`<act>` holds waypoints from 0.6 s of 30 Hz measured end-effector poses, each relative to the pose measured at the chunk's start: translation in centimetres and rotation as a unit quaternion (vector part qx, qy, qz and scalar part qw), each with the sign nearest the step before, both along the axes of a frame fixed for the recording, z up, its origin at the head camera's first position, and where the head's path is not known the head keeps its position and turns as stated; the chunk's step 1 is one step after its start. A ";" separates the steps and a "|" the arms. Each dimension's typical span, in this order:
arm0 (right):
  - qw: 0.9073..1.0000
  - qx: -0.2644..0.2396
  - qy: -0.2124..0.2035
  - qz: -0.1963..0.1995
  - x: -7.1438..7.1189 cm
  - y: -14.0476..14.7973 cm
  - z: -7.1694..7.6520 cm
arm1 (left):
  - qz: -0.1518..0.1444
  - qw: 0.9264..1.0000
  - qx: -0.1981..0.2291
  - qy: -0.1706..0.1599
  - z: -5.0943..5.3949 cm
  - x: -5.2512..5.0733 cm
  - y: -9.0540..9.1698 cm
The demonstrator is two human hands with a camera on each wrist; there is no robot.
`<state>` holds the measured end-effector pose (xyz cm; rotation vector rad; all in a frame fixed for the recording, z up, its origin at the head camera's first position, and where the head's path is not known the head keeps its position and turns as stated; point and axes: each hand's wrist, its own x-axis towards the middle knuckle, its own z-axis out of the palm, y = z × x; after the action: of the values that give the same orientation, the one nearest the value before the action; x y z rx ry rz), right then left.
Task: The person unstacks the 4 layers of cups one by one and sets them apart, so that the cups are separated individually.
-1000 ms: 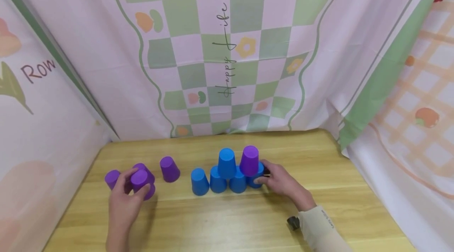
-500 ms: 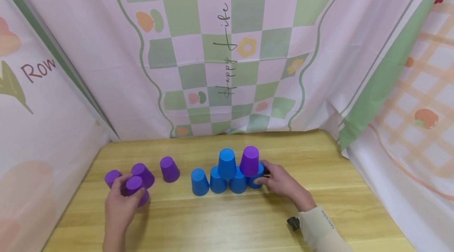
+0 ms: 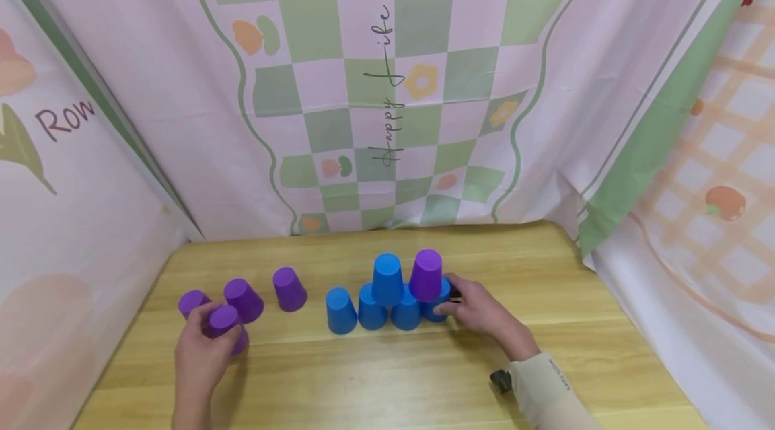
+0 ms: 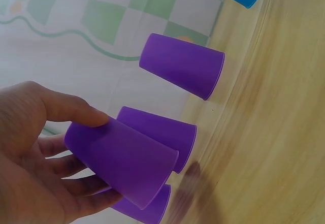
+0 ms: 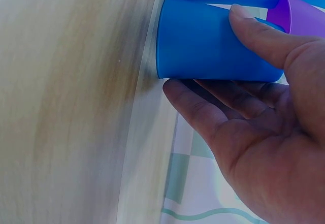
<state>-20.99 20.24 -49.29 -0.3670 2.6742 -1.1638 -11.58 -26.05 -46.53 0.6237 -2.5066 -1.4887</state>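
My left hand [image 3: 200,356] grips an upside-down purple cup [image 3: 224,319], thumb on one side and fingers on the other. In the left wrist view this purple cup [image 4: 122,158] is tilted, and two more purple cups are partly behind it. My right hand [image 3: 481,309] holds the rightmost blue cup [image 5: 213,41] of a row, thumb across its near side and fingers along its outer side. On that row stand an upper blue cup [image 3: 387,278] and, to its right, an upper purple cup [image 3: 427,275]. The leftmost blue cup [image 3: 341,312] carries nothing.
Upside down on the wooden table [image 3: 363,376] stand a far-left purple cup [image 3: 192,301], a middle purple cup [image 3: 244,300] and a right-hand purple cup [image 3: 289,290]. A printed curtain [image 3: 327,127] hangs behind the table. A small black object [image 3: 500,381] shows beside the right sleeve.
My left hand has moved left and nearer with the purple cup, away from the middle purple cup, which shows more fully. My right hand and the blue cups have stayed put.
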 end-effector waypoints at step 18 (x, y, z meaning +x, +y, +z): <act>1.000 0.003 -0.005 -0.005 0.0 -0.1 0.0 | -0.001 1.000 -0.005 -0.016 -0.7 -0.3 -0.3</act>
<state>-21.03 20.19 -49.34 -0.3459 2.6743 -1.1582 -11.84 -26.36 -47.26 0.6477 -2.5381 -1.4766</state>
